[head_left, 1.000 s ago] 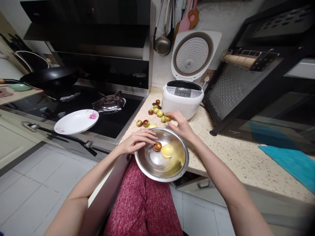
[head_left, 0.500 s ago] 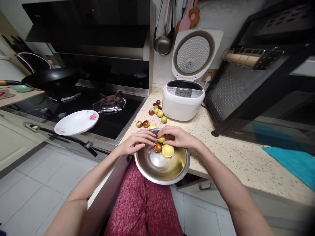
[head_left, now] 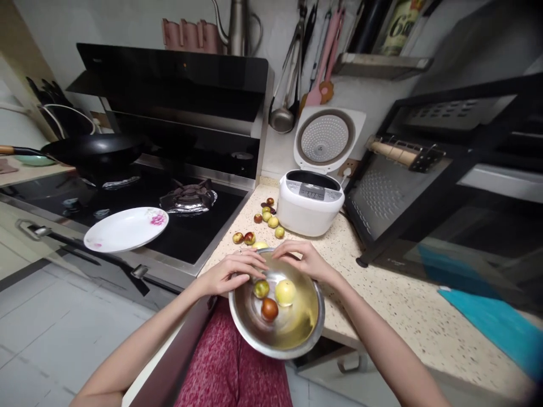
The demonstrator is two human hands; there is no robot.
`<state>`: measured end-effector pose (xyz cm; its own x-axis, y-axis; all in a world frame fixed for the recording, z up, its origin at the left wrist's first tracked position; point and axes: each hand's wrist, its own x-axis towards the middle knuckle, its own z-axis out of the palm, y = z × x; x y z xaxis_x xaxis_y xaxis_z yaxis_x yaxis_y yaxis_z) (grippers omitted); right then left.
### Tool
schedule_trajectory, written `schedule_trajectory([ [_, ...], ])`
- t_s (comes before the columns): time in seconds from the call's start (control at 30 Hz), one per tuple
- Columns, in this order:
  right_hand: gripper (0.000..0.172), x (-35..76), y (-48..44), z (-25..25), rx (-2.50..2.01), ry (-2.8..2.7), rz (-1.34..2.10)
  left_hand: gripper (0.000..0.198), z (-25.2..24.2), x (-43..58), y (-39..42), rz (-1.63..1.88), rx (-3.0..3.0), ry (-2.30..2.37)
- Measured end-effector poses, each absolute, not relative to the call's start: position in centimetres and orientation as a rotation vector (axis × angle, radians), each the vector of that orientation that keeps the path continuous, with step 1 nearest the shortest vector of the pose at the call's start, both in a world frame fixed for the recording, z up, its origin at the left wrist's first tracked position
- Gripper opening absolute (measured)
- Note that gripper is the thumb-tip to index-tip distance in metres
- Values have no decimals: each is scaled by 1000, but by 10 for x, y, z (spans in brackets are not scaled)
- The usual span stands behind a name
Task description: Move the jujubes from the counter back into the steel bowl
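Note:
A steel bowl [head_left: 251,334] sits at the counter's front edge above my legs, its inside tipped toward me. Loose in it lie a green-brown jujube [head_left: 261,289], a reddish-brown jujube [head_left: 270,310] and a larger pale yellow fruit [head_left: 285,292]. My left hand [head_left: 235,272] reaches over the bowl's left far side, fingers stretched and nothing in them, close to the green-brown jujube. Over the far right rim, my right hand [head_left: 306,260] is open with bent fingers, its tips inside the bowl and apart from the fruit.
Several jujubes [head_left: 272,222] lie on the speckled counter [head_left: 382,305] beside a white rice cooker [head_left: 311,206] with its lid up. A flowered plate [head_left: 123,229] rests at the stove's front edge. The wok [head_left: 95,147] stands behind it. A blue cloth [head_left: 487,322] lies right.
My hands have drawn apart, and the fruit between them is let go. The brown jujube has rolled toward me. The view has tilted upward.

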<state>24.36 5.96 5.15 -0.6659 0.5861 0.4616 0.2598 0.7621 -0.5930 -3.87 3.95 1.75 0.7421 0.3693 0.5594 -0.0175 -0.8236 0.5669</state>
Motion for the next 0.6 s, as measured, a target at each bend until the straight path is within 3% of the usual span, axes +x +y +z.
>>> schedule_trajectory([
  [0.17, 24, 218, 123, 61, -865, -2405, 180, 46, 20, -37, 38, 967, 2360, 260],
  [0.27, 31, 182, 169, 74, -1297, -2667, -175, 41, 18, -36, 39, 975, 2347, 266],
  [0.4, 19, 139, 229, 82, -1514, -2644, -190, 37, 16, -36, 39, 985, 2314, 260],
  [0.53, 36, 127, 268, 81, -1594, -2590, -106, 36, 13, -34, 40, 1027, 2286, 244],
  [0.6, 35, 133, 274, 78, -1490, -2595, -33, 35, 11, -34, 41, 1044, 2275, 239],
])
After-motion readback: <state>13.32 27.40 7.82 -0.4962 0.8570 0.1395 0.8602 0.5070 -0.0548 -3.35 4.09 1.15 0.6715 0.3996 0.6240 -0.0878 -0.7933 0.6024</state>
